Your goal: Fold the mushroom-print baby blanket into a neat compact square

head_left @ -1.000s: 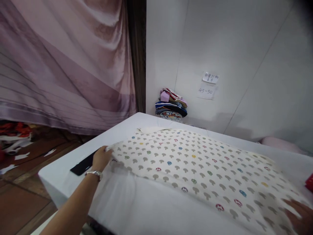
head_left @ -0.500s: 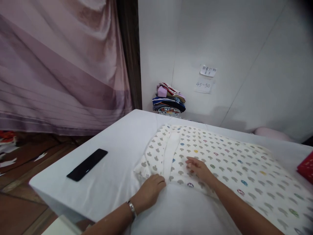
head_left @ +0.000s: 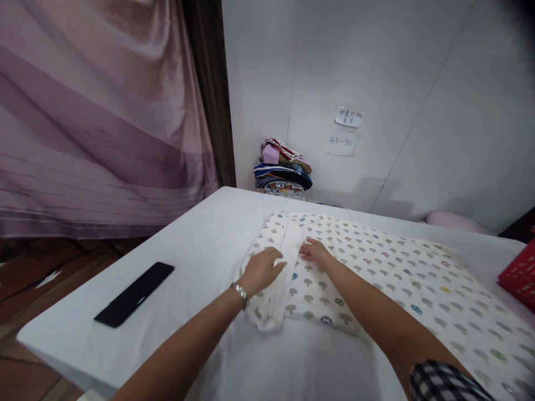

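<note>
A white cloth printed with grey and coloured mushrooms lies spread over the right half of the table. Along its left end runs a folded-over band with a plain white strip. My left hand rests on that band, thumb apart from the fingers, palm down and open. At the strip's right edge, my right hand touches the cloth with its fingers stretched out to the left. Neither hand visibly grips the fabric, though my right fingertips are partly hard to make out.
A black phone-like slab lies on the white-covered table at left. Folded clothes are stacked behind the far edge, below paper notes on the wall. A red object stands at right. A pink curtain hangs at left.
Both hands have moved away from me along the folded band, the right one also leftward to the strip. The near end of the band now lies folded further in. The view has shifted slightly.
</note>
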A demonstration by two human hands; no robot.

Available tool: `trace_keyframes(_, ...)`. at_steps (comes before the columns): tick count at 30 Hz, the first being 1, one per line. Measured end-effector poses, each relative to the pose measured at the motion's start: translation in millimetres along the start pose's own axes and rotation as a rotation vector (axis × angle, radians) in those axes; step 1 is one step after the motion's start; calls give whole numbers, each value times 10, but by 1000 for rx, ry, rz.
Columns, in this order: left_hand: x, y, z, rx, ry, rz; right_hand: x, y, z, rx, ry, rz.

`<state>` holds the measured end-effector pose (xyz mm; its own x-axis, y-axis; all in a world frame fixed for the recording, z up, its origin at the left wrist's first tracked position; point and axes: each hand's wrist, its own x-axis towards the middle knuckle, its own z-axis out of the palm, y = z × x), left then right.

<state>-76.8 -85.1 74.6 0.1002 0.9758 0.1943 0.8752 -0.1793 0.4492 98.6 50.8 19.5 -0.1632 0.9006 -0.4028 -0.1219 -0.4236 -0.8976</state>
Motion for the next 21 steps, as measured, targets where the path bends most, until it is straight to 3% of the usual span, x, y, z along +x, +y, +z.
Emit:
trace_keyframes(5,861,-98,200,166,42,-120,293,-63,196,73,-33,9)
trace_keyframes(9,1319,-242,431,217,52,-223,406,34,226,135,-65,-8)
trace_keyframes(14,1587,-449,607,230,34,-352,449,101,199,165,-138,-14)
trace_keyframes(21,1648,-626,581,119,86,-385,513,42,334,135,-236,-59)
